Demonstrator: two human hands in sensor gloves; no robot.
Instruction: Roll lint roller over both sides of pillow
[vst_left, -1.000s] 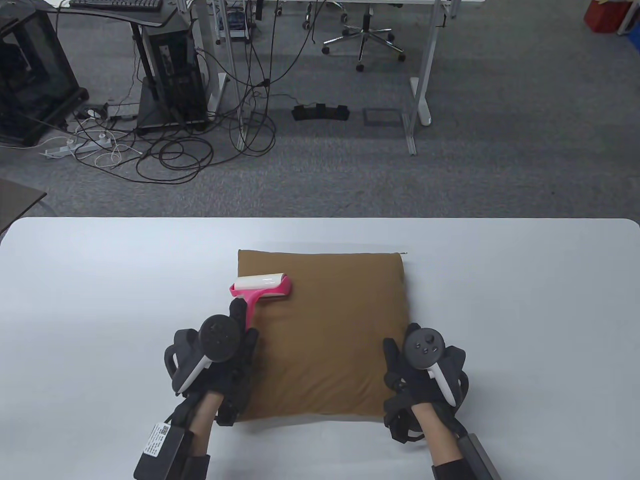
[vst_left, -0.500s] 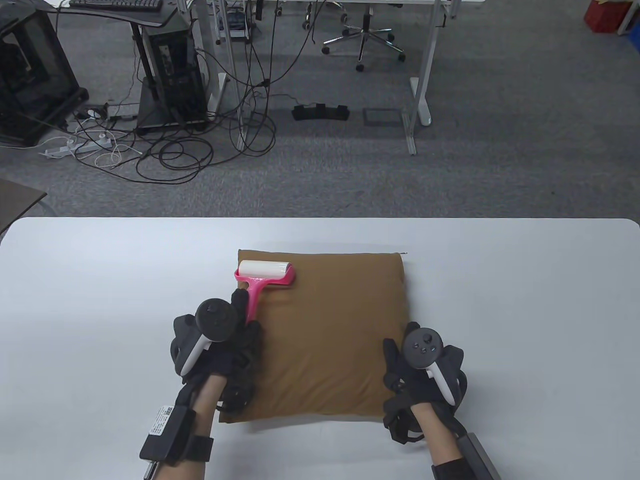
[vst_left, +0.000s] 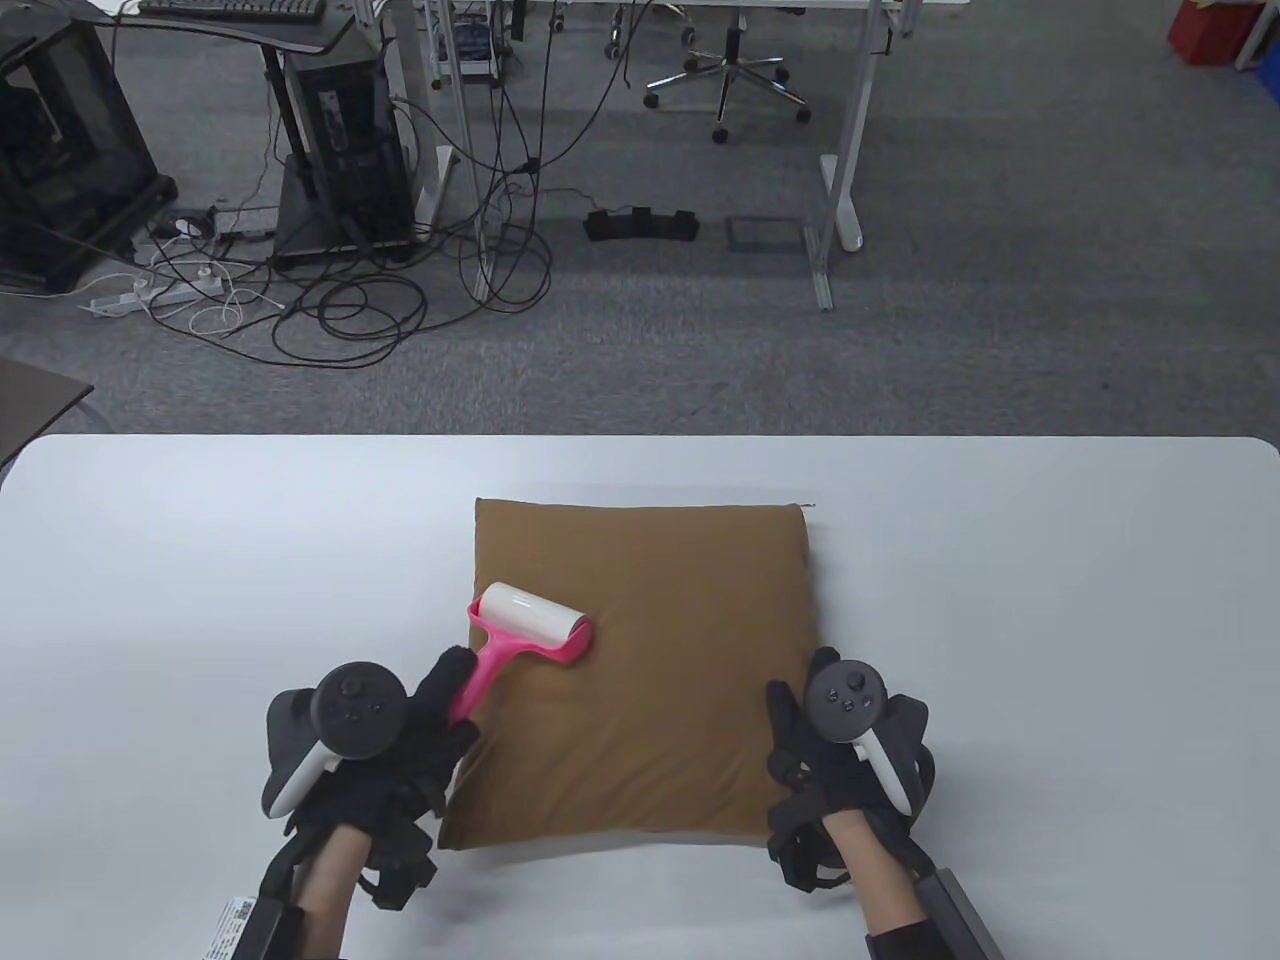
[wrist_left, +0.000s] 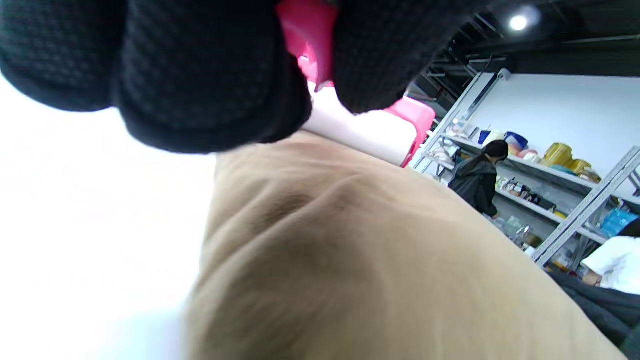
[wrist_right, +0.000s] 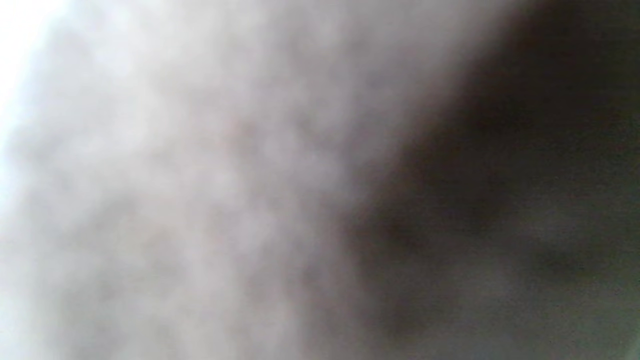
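Note:
A brown square pillow (vst_left: 660, 670) lies flat in the middle of the white table (vst_left: 1050, 600). My left hand (vst_left: 420, 730) grips the pink handle of a lint roller (vst_left: 530, 625) whose white roll rests on the pillow's left part, tilted to the right. In the left wrist view my gloved fingers (wrist_left: 200, 75) wrap the pink handle, with the white roll (wrist_left: 360, 132) on the tan pillow (wrist_left: 360, 265). My right hand (vst_left: 830, 740) rests on the pillow's right near corner, holding it down. The right wrist view is a blur.
Beyond the table's far edge is grey carpet with cables (vst_left: 350, 300), a computer stand (vst_left: 340, 150), desk legs (vst_left: 840, 190) and an office chair (vst_left: 730, 80).
My left hand has pulled the lint roller back toward me from the pillow's far left corner to its left middle, and the handle now slants left. The right hand has not moved.

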